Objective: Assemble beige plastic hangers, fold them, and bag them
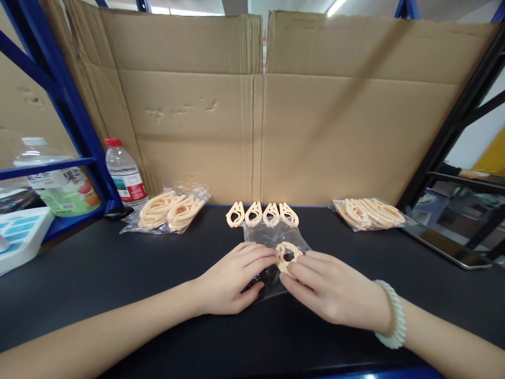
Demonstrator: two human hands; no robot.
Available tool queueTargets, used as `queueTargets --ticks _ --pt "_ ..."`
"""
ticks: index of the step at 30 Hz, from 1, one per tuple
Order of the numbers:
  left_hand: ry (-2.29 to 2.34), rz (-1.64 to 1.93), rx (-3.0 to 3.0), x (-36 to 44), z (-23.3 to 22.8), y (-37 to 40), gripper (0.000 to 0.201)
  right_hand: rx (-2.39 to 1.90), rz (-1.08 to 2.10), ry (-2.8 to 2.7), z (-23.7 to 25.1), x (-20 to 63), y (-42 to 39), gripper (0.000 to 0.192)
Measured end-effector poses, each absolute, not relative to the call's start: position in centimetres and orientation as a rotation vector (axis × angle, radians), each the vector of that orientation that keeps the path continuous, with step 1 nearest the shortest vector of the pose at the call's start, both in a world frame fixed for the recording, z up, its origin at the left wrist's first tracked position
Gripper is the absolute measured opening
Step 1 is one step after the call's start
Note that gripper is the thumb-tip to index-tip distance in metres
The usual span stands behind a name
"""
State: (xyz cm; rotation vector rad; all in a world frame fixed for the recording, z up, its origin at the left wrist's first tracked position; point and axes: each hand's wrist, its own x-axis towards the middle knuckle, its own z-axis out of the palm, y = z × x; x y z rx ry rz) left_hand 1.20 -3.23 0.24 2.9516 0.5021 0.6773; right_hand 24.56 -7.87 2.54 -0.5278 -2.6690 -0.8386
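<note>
My right hand (329,284) is closed on a cream plastic clip (290,252) with a round hole, pinching its lower right side. The clip is over a clear plastic bag (272,237) lying on the black table. My left hand (239,276) is at the bag's left side. Its fingertips reach the clip's left edge, and its thumb is lower, with crinkled plastic between thumb and fingers. Just behind the bag, several matching clips (253,215) lie in a row. My fingers hide part of the held clip and of the bag's near end.
Bagged clips (173,210) lie at the back left, and another filled bag (369,213) at the back right. A red-capped bottle (125,173) stands in the left corner. Cardboard (189,121) walls the back. A flat tablet-like object (450,247) is at the right edge.
</note>
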Motion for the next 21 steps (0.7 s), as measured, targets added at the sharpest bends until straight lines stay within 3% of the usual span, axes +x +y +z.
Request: queueTargets --ticks 13,18,21 --pt "0.432 0.669 3.001 1.3 0.2 -3.3 0.05 -0.761 -1.257 -2.588 0.4 24.0 -6.8 0.023" --pt "0.427 0.668 3.01 1.2 0.2 -3.3 0.051 -0.844 -1.075 -2.586 0.5 24.1 -6.4 0.022" --pt "0.436 0.645 3.015 1.2 0.2 -3.3 0.049 -0.821 -0.634 -2.528 1.3 24.9 -5.7 0.025"
